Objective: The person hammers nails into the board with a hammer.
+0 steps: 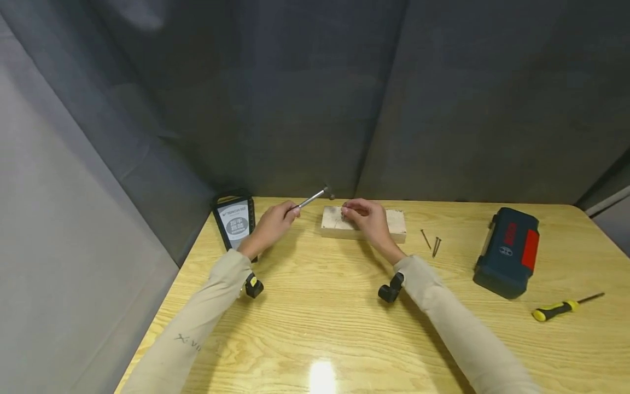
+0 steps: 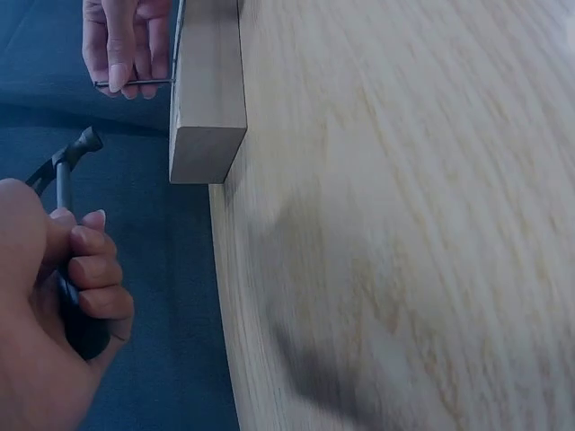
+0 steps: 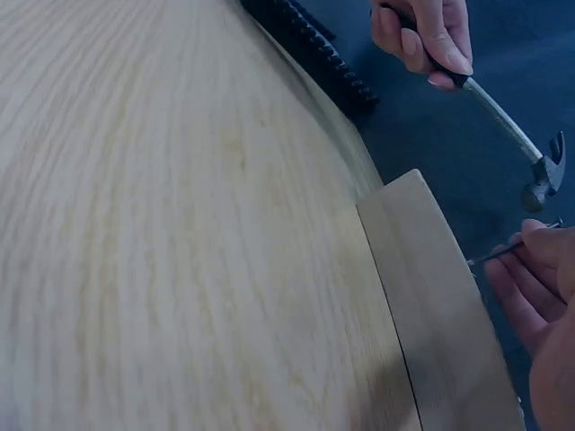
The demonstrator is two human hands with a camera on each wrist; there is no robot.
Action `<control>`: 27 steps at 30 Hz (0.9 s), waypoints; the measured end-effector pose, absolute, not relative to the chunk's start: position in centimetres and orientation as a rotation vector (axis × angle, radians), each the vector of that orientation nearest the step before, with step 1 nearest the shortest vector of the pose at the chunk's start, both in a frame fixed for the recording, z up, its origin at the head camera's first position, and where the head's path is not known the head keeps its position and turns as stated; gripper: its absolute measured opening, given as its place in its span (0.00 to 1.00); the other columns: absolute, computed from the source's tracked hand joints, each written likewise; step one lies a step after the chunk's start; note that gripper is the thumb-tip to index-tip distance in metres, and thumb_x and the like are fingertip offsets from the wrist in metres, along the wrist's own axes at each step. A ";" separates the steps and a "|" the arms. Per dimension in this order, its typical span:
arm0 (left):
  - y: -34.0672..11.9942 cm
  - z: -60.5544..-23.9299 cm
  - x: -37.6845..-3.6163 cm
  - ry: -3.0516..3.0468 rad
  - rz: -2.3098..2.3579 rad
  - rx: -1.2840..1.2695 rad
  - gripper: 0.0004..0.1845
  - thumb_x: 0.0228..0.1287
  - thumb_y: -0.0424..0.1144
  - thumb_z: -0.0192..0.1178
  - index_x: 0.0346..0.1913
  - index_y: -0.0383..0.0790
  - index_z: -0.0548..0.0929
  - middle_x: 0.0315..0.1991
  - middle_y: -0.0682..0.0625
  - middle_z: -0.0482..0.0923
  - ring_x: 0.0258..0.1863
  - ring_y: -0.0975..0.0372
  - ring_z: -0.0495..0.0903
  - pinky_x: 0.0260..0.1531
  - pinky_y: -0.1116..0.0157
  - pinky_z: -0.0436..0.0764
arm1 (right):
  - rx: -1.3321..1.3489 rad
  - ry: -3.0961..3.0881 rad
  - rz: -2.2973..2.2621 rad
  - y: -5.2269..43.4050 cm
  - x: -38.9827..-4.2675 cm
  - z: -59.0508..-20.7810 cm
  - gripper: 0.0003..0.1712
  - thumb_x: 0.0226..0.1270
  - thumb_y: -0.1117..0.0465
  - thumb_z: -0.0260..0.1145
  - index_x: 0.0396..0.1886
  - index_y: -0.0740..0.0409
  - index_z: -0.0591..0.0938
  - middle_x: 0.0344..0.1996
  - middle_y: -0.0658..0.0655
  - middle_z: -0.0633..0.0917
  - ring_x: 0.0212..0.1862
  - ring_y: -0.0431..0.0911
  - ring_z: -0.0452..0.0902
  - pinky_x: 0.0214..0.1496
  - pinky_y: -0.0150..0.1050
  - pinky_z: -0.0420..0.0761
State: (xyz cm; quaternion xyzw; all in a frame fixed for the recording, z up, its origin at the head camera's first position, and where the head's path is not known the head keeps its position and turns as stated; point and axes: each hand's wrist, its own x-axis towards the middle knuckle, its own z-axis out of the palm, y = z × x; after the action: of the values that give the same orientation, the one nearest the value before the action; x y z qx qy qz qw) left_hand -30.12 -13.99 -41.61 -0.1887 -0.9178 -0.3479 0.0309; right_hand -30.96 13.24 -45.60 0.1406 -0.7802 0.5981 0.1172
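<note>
My left hand (image 1: 273, 224) grips the black handle of a small claw hammer (image 1: 313, 197), and the hammer's head hangs in the air left of my right hand. A pale wooden block (image 1: 397, 221) lies flat near the table's back edge. Over its top, my right hand (image 1: 370, 220) pinches a thin nail (image 2: 154, 82) between thumb and fingers. The nail stands roughly upright with its tip at the block's top face, as both wrist views show. In the right wrist view the hammer head (image 3: 544, 175) is close to the nail's head, apart from it.
Loose nails (image 1: 436, 247) lie right of the block. Farther right are a dark blue case (image 1: 507, 251) with a red latch and a yellow-and-black screwdriver (image 1: 556, 311). A black labelled tool holder (image 1: 235, 221) sits at the left. Dark curtain (image 1: 305, 98) hangs behind the table.
</note>
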 end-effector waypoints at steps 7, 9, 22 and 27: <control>-13.9 -41.8 -30.2 -2.801 -1.067 -0.597 0.15 0.86 0.43 0.49 0.48 0.37 0.83 0.26 0.50 0.69 0.23 0.60 0.65 0.28 0.62 0.67 | 0.398 -2.289 1.752 13.4 -31.1 -45.5 0.12 0.73 0.63 0.72 0.50 0.66 0.88 0.45 0.65 0.90 0.41 0.42 0.87 0.43 0.26 0.82; -13.9 -41.8 -30.2 -2.799 -1.060 -0.602 0.15 0.86 0.43 0.49 0.48 0.37 0.83 0.26 0.50 0.69 0.23 0.60 0.65 0.28 0.62 0.67 | 0.396 -2.293 1.752 13.5 -31.2 -45.7 0.12 0.73 0.63 0.72 0.50 0.65 0.89 0.46 0.65 0.90 0.42 0.44 0.87 0.44 0.26 0.81; -13.2 -41.8 -30.2 -2.794 -1.105 -0.650 0.17 0.86 0.45 0.48 0.50 0.36 0.82 0.25 0.50 0.67 0.21 0.60 0.62 0.27 0.62 0.66 | 0.433 -2.310 1.705 15.8 -31.2 -44.7 0.12 0.75 0.64 0.70 0.51 0.67 0.87 0.45 0.69 0.89 0.43 0.47 0.88 0.44 0.28 0.83; -12.9 -41.9 -30.2 -2.787 -1.102 -0.684 0.17 0.86 0.46 0.48 0.49 0.38 0.81 0.25 0.51 0.66 0.20 0.61 0.61 0.26 0.62 0.64 | 0.456 -2.339 1.676 17.9 -31.1 -44.5 0.11 0.75 0.64 0.69 0.50 0.68 0.87 0.43 0.70 0.89 0.43 0.54 0.89 0.44 0.30 0.85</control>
State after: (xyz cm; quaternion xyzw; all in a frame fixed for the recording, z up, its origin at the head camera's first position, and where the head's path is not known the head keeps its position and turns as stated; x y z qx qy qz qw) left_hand -30.20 -12.94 -41.88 -0.2224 -0.9061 -0.3582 0.0340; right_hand -31.05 17.94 -44.53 0.1555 -0.7977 0.5714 0.1139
